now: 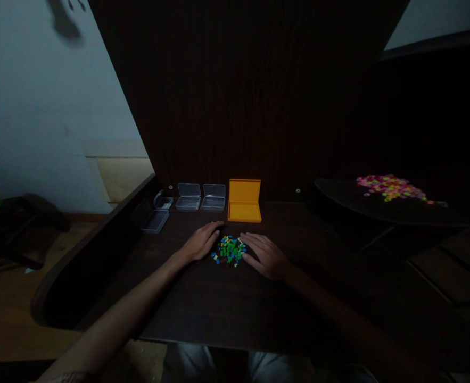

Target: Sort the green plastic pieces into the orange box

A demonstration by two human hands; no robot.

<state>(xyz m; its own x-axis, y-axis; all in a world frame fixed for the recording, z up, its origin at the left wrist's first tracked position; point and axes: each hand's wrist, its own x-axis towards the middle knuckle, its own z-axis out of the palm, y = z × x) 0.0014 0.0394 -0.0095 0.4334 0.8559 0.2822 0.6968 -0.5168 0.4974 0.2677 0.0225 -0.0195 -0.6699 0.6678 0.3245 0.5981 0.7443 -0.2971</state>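
A pile of small building bricks (pixel 230 250), mostly green with some blue, yellow and white ones, lies on the dark wooden table (pixel 214 303). Along its left side rests my left hand (pixel 201 241), fingers stretched out and holding nothing. My right hand (pixel 265 255) is flat at the pile's right side, its fingers apart and their tips at the outermost bricks. Just beyond the pile stands an orange box (pixel 245 211) with its lid raised.
Clear plastic boxes (pixel 189 203) with raised lids line the back of the table, left of the orange box. A raised side panel (pixel 95 255) bounds the table's left. At the right, a dark round-edged surface (pixel 334 194) bears a heap of pink and yellow pieces (pixel 390 187).
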